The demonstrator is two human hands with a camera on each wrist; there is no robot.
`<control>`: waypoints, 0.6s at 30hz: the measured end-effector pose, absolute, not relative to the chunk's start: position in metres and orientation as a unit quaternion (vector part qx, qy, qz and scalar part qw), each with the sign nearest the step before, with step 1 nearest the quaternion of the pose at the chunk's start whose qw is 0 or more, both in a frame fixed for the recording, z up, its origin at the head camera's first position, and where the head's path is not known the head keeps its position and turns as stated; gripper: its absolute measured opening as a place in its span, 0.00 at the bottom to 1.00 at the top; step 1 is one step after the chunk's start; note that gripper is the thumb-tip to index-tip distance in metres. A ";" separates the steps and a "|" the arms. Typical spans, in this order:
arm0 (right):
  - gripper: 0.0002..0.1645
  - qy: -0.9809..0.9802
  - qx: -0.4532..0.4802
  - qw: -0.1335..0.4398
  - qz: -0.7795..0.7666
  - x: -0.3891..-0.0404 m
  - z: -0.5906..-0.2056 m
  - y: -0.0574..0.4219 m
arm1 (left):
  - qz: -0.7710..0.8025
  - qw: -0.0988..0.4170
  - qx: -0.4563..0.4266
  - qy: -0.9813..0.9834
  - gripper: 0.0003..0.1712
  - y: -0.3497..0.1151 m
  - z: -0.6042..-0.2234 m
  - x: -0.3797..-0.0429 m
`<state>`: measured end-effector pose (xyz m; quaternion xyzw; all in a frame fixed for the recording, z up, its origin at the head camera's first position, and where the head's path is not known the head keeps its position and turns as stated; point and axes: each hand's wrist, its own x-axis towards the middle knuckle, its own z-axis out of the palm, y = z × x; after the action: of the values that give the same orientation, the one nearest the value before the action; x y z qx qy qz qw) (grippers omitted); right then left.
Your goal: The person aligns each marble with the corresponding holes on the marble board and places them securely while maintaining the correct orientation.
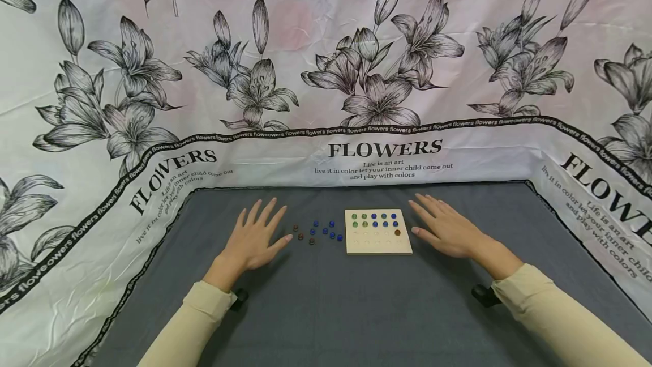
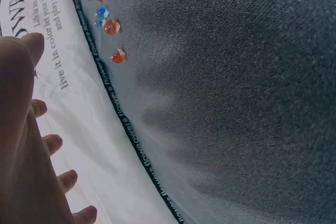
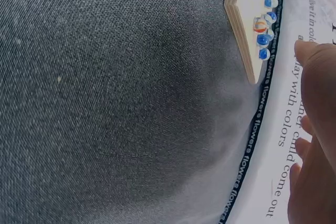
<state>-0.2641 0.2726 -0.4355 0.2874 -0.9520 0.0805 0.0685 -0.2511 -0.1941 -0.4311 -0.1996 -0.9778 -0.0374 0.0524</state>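
A pale wooden board (image 1: 377, 248) with rows of small hollows lies on the grey cloth. Its two far rows hold green marbles (image 1: 355, 216) at the left and blue marbles (image 1: 384, 216) further right. One amber marble (image 1: 397, 233) sits at the right end of the third row; the other hollows in the near rows are bare. Left of the board, loose blue marbles (image 1: 325, 231) and three reddish-orange marbles (image 2: 111, 27) are scattered. My left hand (image 1: 256, 240) is spread, fingers apart, just left of these. Beside the board's right edge, my right hand (image 1: 449, 230) is outstretched, holding nothing.
Grey cloth (image 1: 326, 310) covers the table. Behind and along both sides rises a white flower-printed sheet (image 1: 285, 157) with a black lettered border. Dark wrist devices (image 1: 485, 295) show under the cream sleeves (image 1: 565, 316).
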 end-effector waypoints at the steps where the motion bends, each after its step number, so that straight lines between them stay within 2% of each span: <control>1: 0.40 -0.952 0.287 0.065 0.085 -0.264 -0.435 0.273 | -0.039 0.053 -0.199 -0.978 0.44 -0.194 -0.432 -0.252; 18: 0.39 -0.951 0.275 0.000 0.140 -0.263 -0.442 0.265 | -0.109 0.038 -0.204 -0.972 0.43 -0.191 -0.441 -0.253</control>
<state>-0.2635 0.2649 -0.4422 0.2746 -0.9514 0.1397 -0.0001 -0.2533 -0.1908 -0.4412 -0.2038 -0.9722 -0.1087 0.0379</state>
